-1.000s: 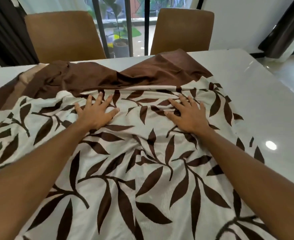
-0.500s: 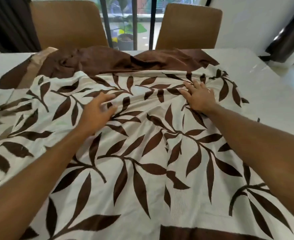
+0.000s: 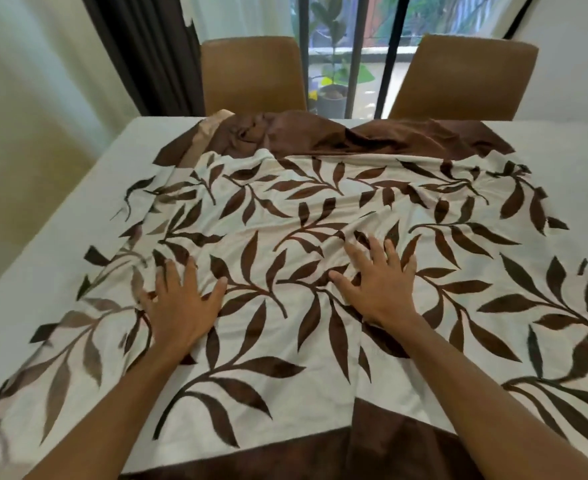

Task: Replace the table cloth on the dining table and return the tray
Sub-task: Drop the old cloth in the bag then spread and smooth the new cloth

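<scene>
**Surface.** The white surface point(image 3: 60, 237) filled most of the view. Its far left and far right corners were bare.

**Table cloth.** The table cloth point(image 3: 285, 209), cream with dark brown leaf sprays, lay spread over the middle of the surface and reached the near edge. Shallow wrinkles crossed its middle and far right part. One plain brown border point(image 3: 320, 133) lay bunched and folded along the far edge, with a tan strip showing at its left end. A second brown border point(image 3: 372, 445) lay flat along the near edge.

**Background.** A dark curtain point(image 3: 147, 53) hung beyond the far left corner. Two tan chairs stood just behind the far edge, the left chair point(image 3: 252, 74) and the right chair point(image 3: 462, 77). Between them, behind dark window bars, stood a potted plant point(image 3: 334, 95).

**Grips.** Both bare forearms came in from the near edge.
- The left grip point(image 3: 181, 306) lay palm down on the cloth, left of the middle. Its fingers point(image 3: 189, 271) were straight and spread. It was released, pressing the cloth and grasping nothing.
- The right grip point(image 3: 379, 285) lay palm down near the middle of the cloth, well apart from the left one. Its fingers point(image 3: 375, 249) were likewise straight and spread. It too was released, pressing flat, with small creases just beyond its fingertips.
</scene>
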A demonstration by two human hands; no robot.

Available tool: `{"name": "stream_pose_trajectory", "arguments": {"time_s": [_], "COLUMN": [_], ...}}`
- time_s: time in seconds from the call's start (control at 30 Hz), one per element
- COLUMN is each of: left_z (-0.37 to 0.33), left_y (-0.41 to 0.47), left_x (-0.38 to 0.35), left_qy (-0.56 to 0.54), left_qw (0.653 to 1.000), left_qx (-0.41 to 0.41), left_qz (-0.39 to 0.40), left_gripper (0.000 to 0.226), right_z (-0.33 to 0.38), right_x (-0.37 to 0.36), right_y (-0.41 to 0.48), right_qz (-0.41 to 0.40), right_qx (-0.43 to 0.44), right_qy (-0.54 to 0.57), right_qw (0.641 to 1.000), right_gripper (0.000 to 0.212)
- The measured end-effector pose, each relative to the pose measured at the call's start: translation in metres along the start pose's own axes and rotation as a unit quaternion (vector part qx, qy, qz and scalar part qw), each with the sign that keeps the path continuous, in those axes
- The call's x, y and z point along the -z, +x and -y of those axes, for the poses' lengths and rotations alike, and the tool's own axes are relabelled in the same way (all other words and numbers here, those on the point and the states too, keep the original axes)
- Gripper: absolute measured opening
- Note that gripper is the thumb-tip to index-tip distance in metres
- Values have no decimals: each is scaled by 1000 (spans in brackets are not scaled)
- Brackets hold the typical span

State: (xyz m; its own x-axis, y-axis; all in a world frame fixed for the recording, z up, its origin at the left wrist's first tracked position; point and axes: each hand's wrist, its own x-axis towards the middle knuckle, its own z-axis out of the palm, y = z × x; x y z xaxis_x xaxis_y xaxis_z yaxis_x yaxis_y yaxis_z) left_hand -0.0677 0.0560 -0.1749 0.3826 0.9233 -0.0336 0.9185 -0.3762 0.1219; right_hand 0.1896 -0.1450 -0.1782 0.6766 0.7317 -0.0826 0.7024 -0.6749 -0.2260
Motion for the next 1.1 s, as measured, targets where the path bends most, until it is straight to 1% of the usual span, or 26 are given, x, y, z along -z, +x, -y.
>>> {"name": "stream_pose_trajectory", "arguments": {"time_s": [0.1, 0.23, 0.4, 0.5, 0.6, 0.67, 0.7, 0.73, 0.8, 0.83, 0.87, 0.9, 0.97, 1.03, 1.07, 1.1], "left_z": [-13, -50, -115, -155, -195, -219, -229, -236, -241, -239, -235, -229, -217, -208, -204, -203], "left_y": [-9, -28, -59, -77, -92, -105, -113, -120, -133, -138, -141, -144, -146, -148, -147, -144], "left_x": [0, -5, -8, -10, -10, -6, -3, 0, 5, 5, 5, 5, 3, 3, 8, 9], "left_qy": [-27, -24, -68, -118, -185, -285, -337, -362, -319, -292, -275, -270, -271, -267, -272, -295], "left_qw": [999, 999, 993, 984, 967, 937, 920, 913, 938, 950, 956, 959, 958, 958, 956, 948], "left_qx": [-3, -21, -65, -85, -130, -157, -155, -145, -124, -111, -95, -78, -64, -66, -57, -31], "left_qz": [32, 30, 75, 103, 114, 123, 128, 119, 55, 34, 33, 45, 66, 78, 90, 114], "left_gripper": [85, 82, 79, 78, 73, 65, 61, 58, 59, 64, 71, 78, 84, 80, 74, 63], "right_z": [-5, -26, -73, -110, -158, -195, -213, -228, -247, -249, -244, -231, -189, -135, -106, -82], "right_x": [-2, 1, 13, 23, 37, 45, 48, 52, 61, 66, 70, 74, 74, 74, 73, 73], "right_y": [-4, -8, -9, -13, -15, -20, -23, -23, -24, -24, -25, -26, -26, -23, -20, -16], "right_qz": [-12, -18, -18, -20, -2, 12, 20, 27, 42, 31, 2, -40, -128, -181, -197, -200], "right_qx": [3, 2, -8, -16, -33, -64, -86, -108, -145, -153, -151, -144, -139, -133, -113, -83], "right_qy": [-18, -40, -61, -58, -61, -68, -63, -57, -51, -49, -46, -38, 24, 111, 156, 196], "right_qw": [1000, 999, 998, 998, 998, 996, 994, 992, 987, 986, 987, 988, 982, 968, 961, 956], "right_gripper": [77, 78, 78, 74, 71, 70, 68, 67, 63, 60, 58, 57, 46, 41, 39, 37]}}
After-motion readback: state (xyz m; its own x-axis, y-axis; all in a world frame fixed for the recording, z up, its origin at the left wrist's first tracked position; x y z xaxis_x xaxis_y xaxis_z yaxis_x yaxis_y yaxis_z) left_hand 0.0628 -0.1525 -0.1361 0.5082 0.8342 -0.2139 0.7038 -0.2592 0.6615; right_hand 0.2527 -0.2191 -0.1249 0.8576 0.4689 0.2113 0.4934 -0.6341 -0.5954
